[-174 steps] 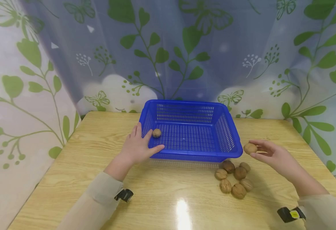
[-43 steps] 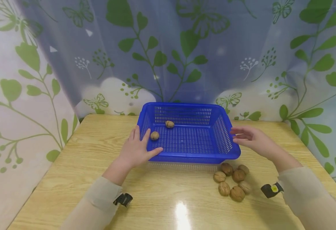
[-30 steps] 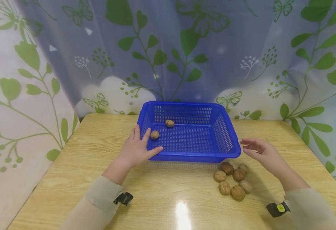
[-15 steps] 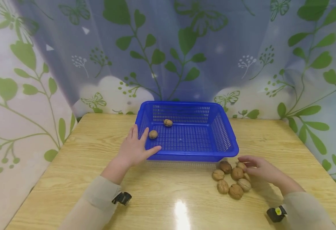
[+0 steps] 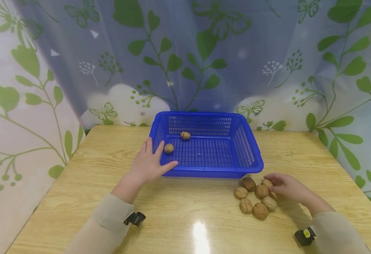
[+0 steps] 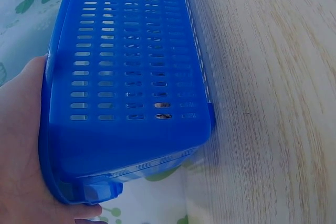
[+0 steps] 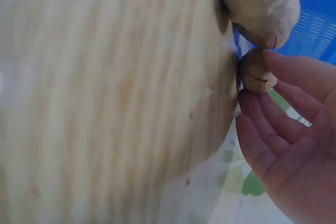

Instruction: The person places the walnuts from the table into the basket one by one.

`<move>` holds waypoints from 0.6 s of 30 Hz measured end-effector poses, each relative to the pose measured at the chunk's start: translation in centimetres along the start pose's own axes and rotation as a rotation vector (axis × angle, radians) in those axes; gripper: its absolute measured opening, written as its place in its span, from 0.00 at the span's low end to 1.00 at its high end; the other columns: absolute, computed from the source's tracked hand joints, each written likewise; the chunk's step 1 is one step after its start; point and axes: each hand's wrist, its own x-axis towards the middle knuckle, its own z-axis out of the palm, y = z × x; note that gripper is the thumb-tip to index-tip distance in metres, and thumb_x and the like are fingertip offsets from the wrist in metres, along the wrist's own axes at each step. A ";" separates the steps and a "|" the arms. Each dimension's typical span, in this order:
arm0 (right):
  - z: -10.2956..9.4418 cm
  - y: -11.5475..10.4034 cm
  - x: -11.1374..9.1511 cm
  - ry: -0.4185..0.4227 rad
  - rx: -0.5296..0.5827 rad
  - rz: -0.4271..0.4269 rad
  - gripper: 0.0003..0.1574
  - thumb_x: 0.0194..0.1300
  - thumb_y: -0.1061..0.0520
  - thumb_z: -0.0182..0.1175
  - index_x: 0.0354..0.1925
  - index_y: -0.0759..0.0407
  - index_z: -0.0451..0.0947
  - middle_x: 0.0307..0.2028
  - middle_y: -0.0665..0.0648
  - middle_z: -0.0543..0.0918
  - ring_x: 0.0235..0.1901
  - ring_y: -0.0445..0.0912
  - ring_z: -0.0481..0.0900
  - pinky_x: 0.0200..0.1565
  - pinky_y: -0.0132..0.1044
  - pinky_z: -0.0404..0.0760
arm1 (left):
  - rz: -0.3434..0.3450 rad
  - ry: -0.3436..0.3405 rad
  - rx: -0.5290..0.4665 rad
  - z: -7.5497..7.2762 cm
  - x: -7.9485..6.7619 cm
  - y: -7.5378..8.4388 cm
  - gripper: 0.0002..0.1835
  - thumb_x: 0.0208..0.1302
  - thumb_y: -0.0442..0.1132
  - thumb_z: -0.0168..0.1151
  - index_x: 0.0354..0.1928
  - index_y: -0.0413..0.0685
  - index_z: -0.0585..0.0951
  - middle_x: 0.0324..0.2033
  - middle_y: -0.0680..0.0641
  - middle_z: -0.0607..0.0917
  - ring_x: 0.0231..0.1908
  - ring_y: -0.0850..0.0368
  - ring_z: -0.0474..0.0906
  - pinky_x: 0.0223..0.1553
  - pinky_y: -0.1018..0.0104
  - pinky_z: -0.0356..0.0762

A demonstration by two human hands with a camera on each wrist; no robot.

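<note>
Across the table from me, so to speak, the person's right hand [image 5: 289,187] has its thumb and fingers bent in around a walnut [image 7: 257,77], pinching it at the edge of a loose cluster; whether it has left the wood I can't tell. The other walnuts [image 5: 260,211] lie close together on the tabletop [image 5: 166,222], just off the near right corner of a blue basket [image 5: 204,170]. The left hand [image 5: 144,166] rests over the basket's left near corner — fingers spread wide and nearly straight, thumb reaching over the front rim.

Inside, two walnuts sit toward the left: a rounder one [image 5: 169,148] near that hand, and a cracked-looking one [image 5: 185,135] by the back wall. Both sleeves [image 5: 109,215] are pale, with a small black device [image 5: 135,219] at each wrist. Behind hangs a curtain [image 5: 242,70] — leaves and butterflies on blue and white.
</note>
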 end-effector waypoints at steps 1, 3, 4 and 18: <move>0.0 0.0 0.0 0.002 -0.004 0.001 0.24 0.64 0.61 0.59 0.54 0.76 0.70 0.50 0.72 0.76 0.48 0.62 0.77 0.42 0.36 0.77 | 0.000 0.000 -0.002 0.0 0.0 0.0 0.52 0.57 0.75 0.40 0.73 0.45 0.49 0.68 0.27 0.39 0.68 0.32 0.37 0.63 0.41 0.49; 0.0 0.1 -0.1 0.006 -0.009 0.000 0.24 0.64 0.61 0.59 0.54 0.76 0.70 0.50 0.73 0.76 0.47 0.63 0.77 0.42 0.40 0.79 | 0.001 0.000 -0.005 -0.1 -0.1 0.1 0.52 0.58 0.75 0.40 0.73 0.45 0.50 0.68 0.27 0.39 0.68 0.32 0.37 0.63 0.41 0.49; 0.0 0.2 -0.2 0.009 -0.011 0.006 0.24 0.64 0.61 0.59 0.54 0.76 0.70 0.50 0.73 0.76 0.47 0.63 0.77 0.42 0.42 0.79 | 0.001 0.000 -0.005 -0.1 -0.1 0.1 0.52 0.57 0.75 0.40 0.73 0.45 0.50 0.68 0.27 0.39 0.68 0.32 0.37 0.63 0.41 0.49; -2.3 -2.8 -1.9 0.108 -0.066 0.029 0.28 0.68 0.55 0.55 0.61 0.71 0.66 0.56 0.71 0.72 0.51 0.64 0.73 0.44 0.51 0.77 | -0.001 -0.002 -0.004 0.1 0.1 0.0 0.52 0.57 0.76 0.39 0.73 0.45 0.49 0.69 0.28 0.39 0.68 0.33 0.35 0.63 0.40 0.49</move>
